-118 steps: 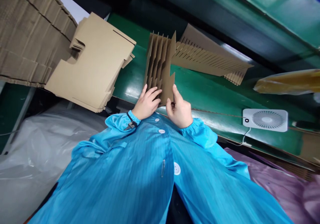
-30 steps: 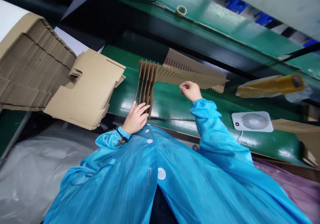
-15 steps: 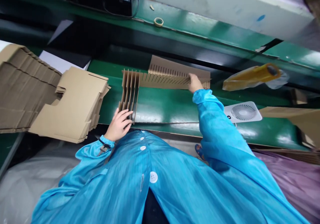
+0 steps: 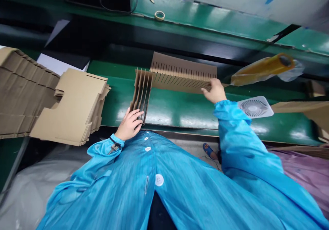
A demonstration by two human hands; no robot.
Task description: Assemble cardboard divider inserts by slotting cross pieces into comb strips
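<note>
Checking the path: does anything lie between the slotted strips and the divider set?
Nothing visible: the slotted strips, at the right hand, reach up to the divider set under the left hand; beside them only bare green bench.

Head-worn camera looks steeply down, close over the green bench [image 4: 180, 110].

On the bench [image 4: 180, 110], divider set [image 4: 141, 89] before slotted strips [image 4: 183, 74], flat cartons [image 4: 74, 106] left (fan [image 4: 255, 107] right)
</note>
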